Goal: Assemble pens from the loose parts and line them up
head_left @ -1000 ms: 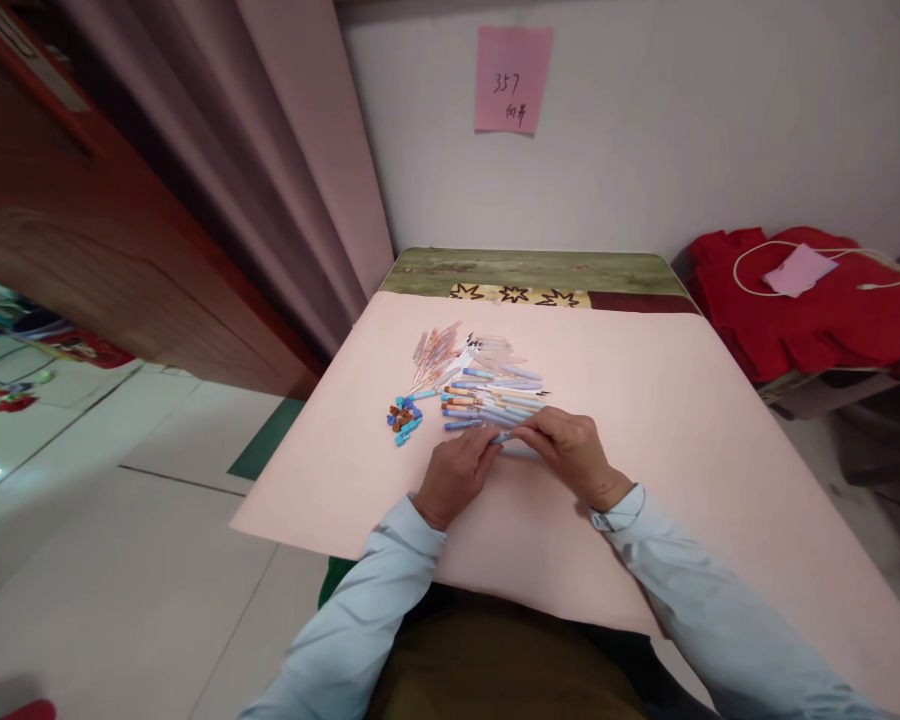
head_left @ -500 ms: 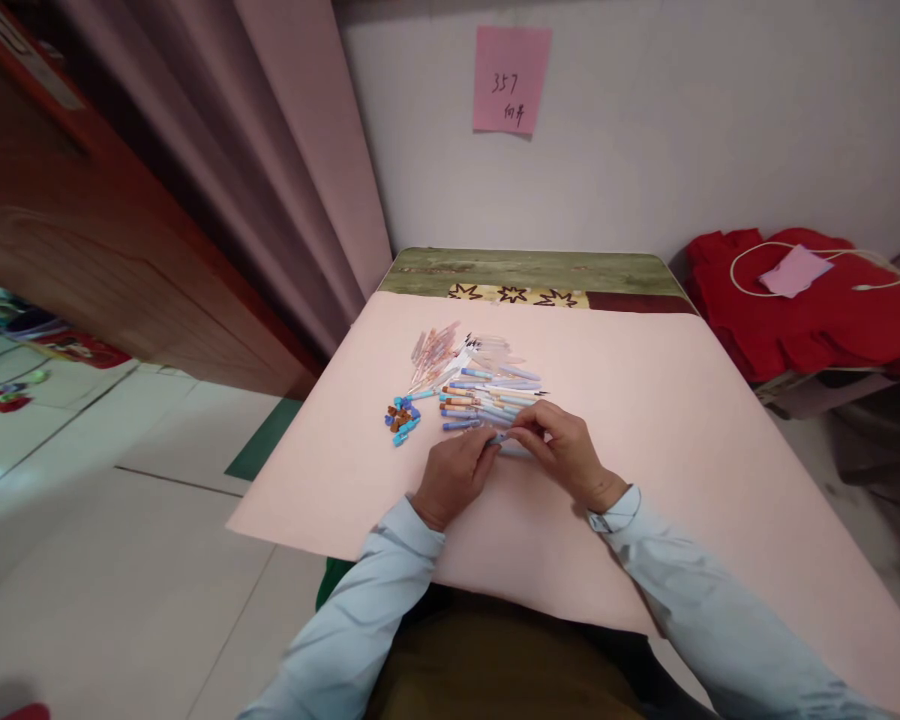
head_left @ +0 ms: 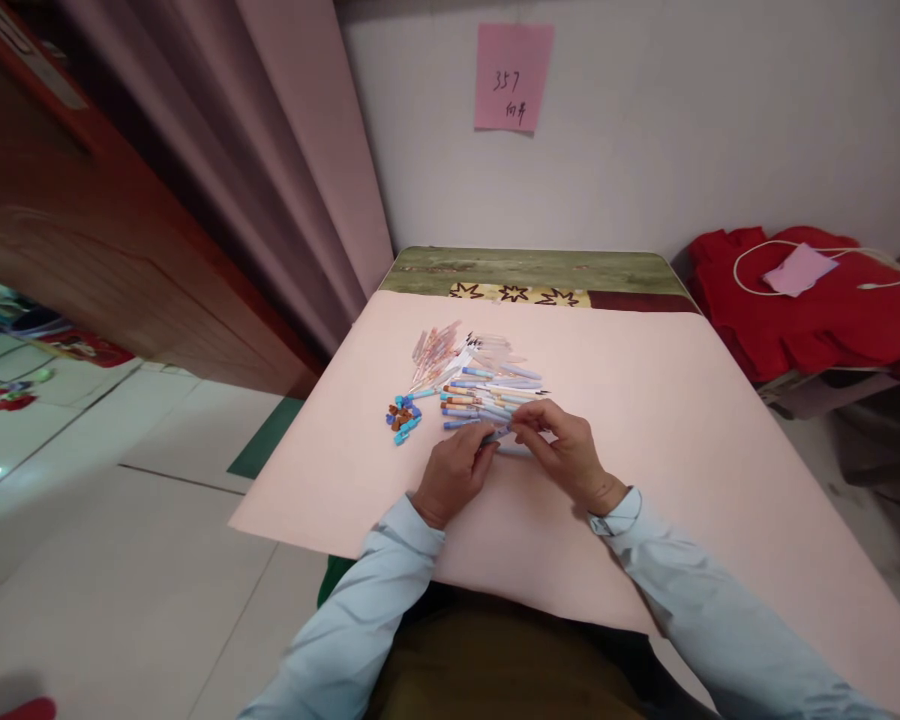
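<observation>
We find the blue pen (head_left: 497, 432) pinched at either end between both hands, just above the pink table cover (head_left: 645, 400) and at the near edge of the pen pile (head_left: 491, 392). The left hand (head_left: 454, 474) closes its fingertips on the pen's left end. The right hand (head_left: 568, 452) closes thumb and forefinger on the right end. We cannot tell whether the pen is in one piece.

Against the frame of a second ago, both hands have crept slightly farther from the body, towards the pile, and the right fingertips now sit closer to the left ones. The pile itself lies unchanged.

A cluster of small blue and brown caps (head_left: 403, 414) lies left of the pile, near but apart. Thin clear tubes (head_left: 436, 350) fan out at its far side. A pale piece (head_left: 515, 451) rests on the cover just under the right fingers. On the wall hangs a pink note (head_left: 513, 78); a red cloth (head_left: 810, 300) lies well to the right. Nothing blocks the hands.
</observation>
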The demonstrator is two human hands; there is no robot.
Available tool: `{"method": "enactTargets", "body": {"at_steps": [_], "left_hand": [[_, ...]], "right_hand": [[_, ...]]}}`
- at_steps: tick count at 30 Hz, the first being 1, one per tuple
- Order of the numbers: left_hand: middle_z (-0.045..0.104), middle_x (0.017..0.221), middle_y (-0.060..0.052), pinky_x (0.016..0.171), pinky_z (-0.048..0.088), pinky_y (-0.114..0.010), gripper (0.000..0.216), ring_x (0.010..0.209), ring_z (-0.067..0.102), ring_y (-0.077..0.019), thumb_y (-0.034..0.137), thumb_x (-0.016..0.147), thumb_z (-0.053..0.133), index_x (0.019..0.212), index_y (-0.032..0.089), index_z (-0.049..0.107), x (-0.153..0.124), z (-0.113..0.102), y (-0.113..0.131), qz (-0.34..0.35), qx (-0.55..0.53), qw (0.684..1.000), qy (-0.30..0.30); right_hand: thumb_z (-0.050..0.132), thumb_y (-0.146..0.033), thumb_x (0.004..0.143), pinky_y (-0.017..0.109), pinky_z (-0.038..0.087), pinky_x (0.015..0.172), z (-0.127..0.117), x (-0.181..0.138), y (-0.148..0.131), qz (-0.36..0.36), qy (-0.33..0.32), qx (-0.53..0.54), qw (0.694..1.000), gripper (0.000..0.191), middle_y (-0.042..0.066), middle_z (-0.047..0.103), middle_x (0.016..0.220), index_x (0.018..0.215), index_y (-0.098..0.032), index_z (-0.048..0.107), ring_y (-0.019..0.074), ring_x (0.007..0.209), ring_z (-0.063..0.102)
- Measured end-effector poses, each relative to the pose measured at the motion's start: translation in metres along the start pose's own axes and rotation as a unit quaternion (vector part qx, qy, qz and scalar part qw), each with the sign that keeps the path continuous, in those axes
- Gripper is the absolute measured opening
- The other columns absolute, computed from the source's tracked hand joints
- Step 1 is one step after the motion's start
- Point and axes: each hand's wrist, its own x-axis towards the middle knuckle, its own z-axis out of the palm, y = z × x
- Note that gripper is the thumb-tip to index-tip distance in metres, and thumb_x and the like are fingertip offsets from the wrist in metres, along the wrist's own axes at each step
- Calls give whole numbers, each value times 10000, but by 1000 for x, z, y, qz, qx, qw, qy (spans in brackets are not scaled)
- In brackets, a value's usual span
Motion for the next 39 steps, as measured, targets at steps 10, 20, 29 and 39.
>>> {"method": "enactTargets", "body": {"at_steps": [10,20,29,39], "left_hand": [[724,1017,-69,831,574,-295,182,947,700,-178,230,951,548,1124,202,596,0,-2,-1,-36,-32,999,22],[714,1053,-61,785,591,-280,300,874,702,-151,332,948,580,1219,202,574,-1,2,-11,-192,-125,963,144],[711,951,-39,705,553,-236,189,748,665,-118,309,948,570,1094,195,611,3,-2,-7,-163,-108,972,128],[711,986,-68,831,563,-317,149,928,679,-175,267,950,554,1054,200,635,1,-2,-10,-107,-78,986,98]], "right_hand": [[579,-238,939,331,558,783,-9,7,-13,-80,-24,-17,996,189,74,708,994,1086,-233,698,189,901,671],[596,-204,943,238,445,642,2,6,16,-105,-122,-223,961,139,32,705,923,971,-253,724,148,788,639],[625,-154,908,227,371,578,-1,27,14,-159,-249,-245,923,176,4,716,891,868,-262,758,126,745,635],[526,-233,973,261,455,680,1,15,4,-95,-126,-216,964,152,54,675,885,950,-210,675,161,789,616]]}}
